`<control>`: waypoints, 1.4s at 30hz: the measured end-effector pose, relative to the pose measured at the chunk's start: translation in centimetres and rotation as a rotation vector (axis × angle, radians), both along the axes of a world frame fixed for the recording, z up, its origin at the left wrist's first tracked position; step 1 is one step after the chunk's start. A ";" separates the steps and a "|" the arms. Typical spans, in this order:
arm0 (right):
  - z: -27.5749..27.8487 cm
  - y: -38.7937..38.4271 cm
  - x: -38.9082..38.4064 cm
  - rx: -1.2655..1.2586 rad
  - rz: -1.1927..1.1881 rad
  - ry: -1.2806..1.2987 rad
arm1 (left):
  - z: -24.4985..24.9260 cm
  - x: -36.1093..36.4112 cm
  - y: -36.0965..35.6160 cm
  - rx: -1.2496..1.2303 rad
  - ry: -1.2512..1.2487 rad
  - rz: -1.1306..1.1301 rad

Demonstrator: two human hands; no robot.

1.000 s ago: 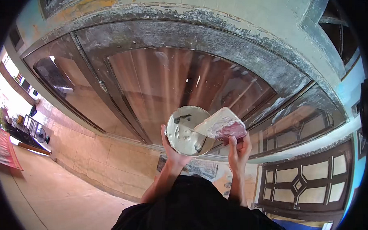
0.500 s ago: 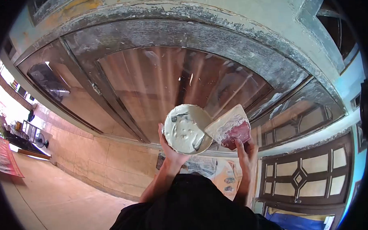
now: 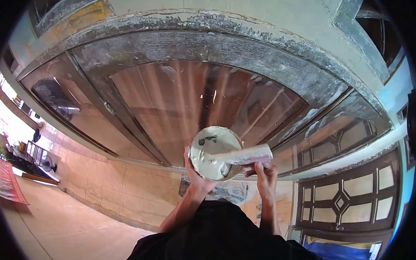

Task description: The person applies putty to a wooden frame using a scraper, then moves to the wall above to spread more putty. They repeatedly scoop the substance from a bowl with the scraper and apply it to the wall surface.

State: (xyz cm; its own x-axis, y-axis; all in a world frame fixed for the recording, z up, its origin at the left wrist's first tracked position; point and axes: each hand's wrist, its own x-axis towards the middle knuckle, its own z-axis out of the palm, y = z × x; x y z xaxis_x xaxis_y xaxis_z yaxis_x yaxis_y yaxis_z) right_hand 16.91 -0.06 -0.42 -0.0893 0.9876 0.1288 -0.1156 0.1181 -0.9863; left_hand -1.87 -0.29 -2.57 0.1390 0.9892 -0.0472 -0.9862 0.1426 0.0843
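My left hand [image 3: 199, 180] is wrapped around the lower left side of a round bowl [image 3: 236, 139]. Inside lies thick whitish putty [image 3: 213, 150], with a few dark patches of bowl showing through. A flat putty spreader [image 3: 252, 154], smeared with white and reddish at its grip end, is pinched between the thumb and fingers of my right hand [image 3: 266, 176]. It is seen nearly edge-on, reaching over the bowl's right rim, and its far end meets the putty. The fingers beneath it are partly hidden.
Just ahead stands a door with a glossy brown panel [image 3: 170, 104] and a worn, patchy frame [image 3: 177, 44]. A second dark door [image 3: 341, 201] is at the right. Stained sheets [image 3: 228, 189] lie on the tiled floor [image 3: 127, 185]. A fan [image 3: 48, 164] stands far left.
The spreader has turned from showing its broad face to nearly edge-on, and its end has moved left into the bowl. In view, the bowl sits slightly lower.
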 end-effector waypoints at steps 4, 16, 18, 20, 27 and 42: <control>-0.5 0.2 0.1 0.158 -0.073 -0.100 | 1.0 0.0 -0.2 0.005 -0.037 0.026; 0.8 0.3 -0.8 0.195 -0.051 -0.262 | 1.0 -0.6 -0.1 -0.160 0.202 0.256; 0.5 0.5 -0.9 0.291 -0.037 -0.292 | -0.5 -0.8 0.0 -0.088 0.239 0.247; 0.2 0.4 -1.0 0.297 -0.050 -0.236 | 0.4 -0.9 -0.2 -0.038 0.201 0.215; 0.2 1.4 -0.8 0.371 -0.029 -0.005 | 0.4 -0.6 0.2 0.026 0.084 0.050; 5.3 0.1 -3.6 0.385 -0.235 0.209 | -0.4 -0.4 1.5 0.012 0.126 0.124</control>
State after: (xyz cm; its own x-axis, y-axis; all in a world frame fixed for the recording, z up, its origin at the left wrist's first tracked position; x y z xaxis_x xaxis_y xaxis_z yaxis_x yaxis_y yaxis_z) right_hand 13.36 0.09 4.85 0.1964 0.8551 0.4798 -0.2330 0.5160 -0.8243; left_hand -2.30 1.21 -3.00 0.0100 0.9990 -0.0445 -0.9777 0.0191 0.2091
